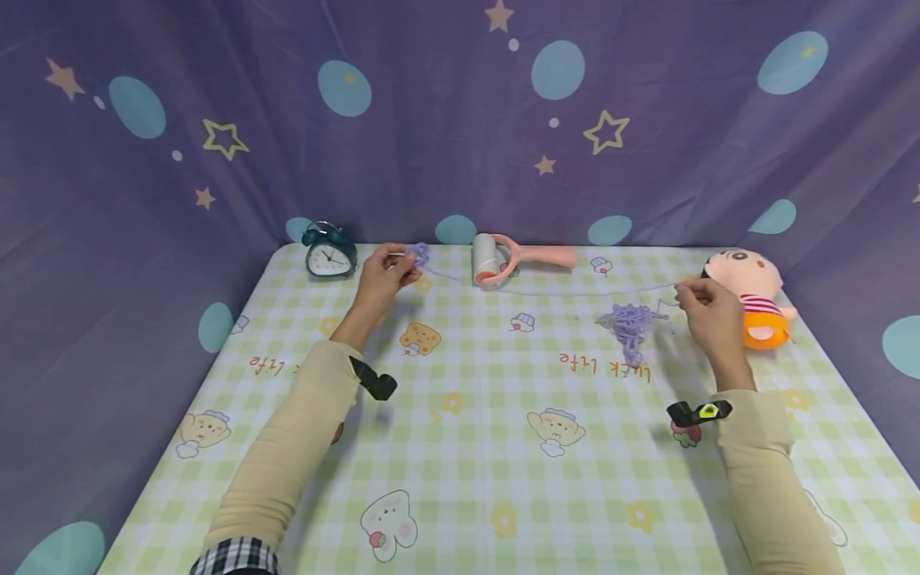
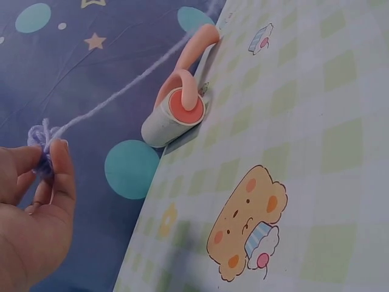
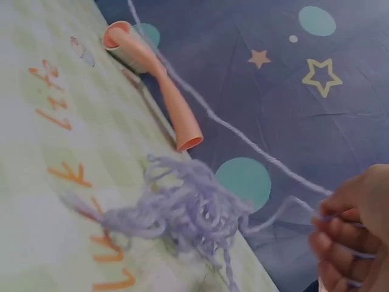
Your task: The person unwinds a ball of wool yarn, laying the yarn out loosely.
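In the head view my left hand pinches a small wound bundle of lilac yarn between thumb and fingers, above the table's far left part. From that bundle a single yarn strand runs across to my right hand, which pinches it with thumb and forefinger. The strand sags slightly in the middle. A loose, tangled heap of the same yarn lies on the table left of my right hand. Its tail rises to the right fingers, as the right wrist view shows with the tangled yarn.
A pink-handled lint roller lies at the back, beneath the strand. At the back left stands a dark green alarm clock. A plush doll sits beside my right hand. Purple curtain hangs behind the checked tablecloth.
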`<state>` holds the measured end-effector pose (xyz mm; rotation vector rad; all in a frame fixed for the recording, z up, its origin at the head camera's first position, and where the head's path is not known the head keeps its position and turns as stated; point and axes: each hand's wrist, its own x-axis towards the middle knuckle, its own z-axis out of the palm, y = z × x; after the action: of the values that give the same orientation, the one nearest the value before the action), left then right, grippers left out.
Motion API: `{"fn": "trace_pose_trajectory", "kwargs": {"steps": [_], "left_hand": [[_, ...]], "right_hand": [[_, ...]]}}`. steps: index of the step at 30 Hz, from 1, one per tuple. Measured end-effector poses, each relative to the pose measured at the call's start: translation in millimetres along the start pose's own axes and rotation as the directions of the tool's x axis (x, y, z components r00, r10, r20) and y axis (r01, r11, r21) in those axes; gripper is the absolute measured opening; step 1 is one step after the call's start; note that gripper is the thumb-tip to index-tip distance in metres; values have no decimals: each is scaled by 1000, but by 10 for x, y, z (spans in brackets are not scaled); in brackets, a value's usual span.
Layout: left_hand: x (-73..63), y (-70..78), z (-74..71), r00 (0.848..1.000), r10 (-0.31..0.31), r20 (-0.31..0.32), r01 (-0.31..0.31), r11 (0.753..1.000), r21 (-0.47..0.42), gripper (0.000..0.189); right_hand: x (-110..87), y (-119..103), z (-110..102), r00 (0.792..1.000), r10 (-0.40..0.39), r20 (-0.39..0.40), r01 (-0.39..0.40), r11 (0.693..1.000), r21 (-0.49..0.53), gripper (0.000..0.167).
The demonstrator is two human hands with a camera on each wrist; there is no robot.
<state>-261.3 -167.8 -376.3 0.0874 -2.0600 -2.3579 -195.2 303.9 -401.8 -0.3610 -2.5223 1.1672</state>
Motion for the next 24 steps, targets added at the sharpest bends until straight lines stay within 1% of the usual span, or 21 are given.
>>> {"fn": "trace_pose_trajectory", "kwargs": {"steps": [2, 5, 8, 10, 14, 19, 22, 24], "left_hand": [[-11, 11, -4, 1000, 12, 8, -12, 1000, -5, 16], [-22, 19, -7, 999, 32, 13, -32, 999, -14, 21], [-15, 13, -10, 999, 42, 14, -42, 999, -22, 24], [-9, 6, -11, 999, 44, 14, -43, 999, -28, 24], [3, -4, -7, 999, 44, 4, -44, 999, -31, 22], [13, 7, 5, 999, 41, 0, -41, 998, -42, 22], [7, 23, 11, 999, 39, 12, -38, 998, -49, 26], [3, 32, 14, 999, 38, 21, -37, 998, -51, 29]], "right_hand": [[-10, 34, 0, 996, -20, 92, 28, 996, -86, 37], [-33, 76, 24, 979, -34, 200, 67, 985, -161, 36], [-50, 108, 52, 963, -36, 267, 93, 974, -207, 34], [-51, 124, 68, 958, -36, 285, 103, 969, -224, 33], [-42, 126, 87, 963, -37, 268, 97, 972, -214, 33], [-27, 41, 90, 986, -38, 162, 67, 982, -179, 33], [-25, -55, 105, 992, -47, 118, 65, 986, -154, 34], [-31, -133, 142, 992, -69, 106, 84, 987, -138, 34]]}}
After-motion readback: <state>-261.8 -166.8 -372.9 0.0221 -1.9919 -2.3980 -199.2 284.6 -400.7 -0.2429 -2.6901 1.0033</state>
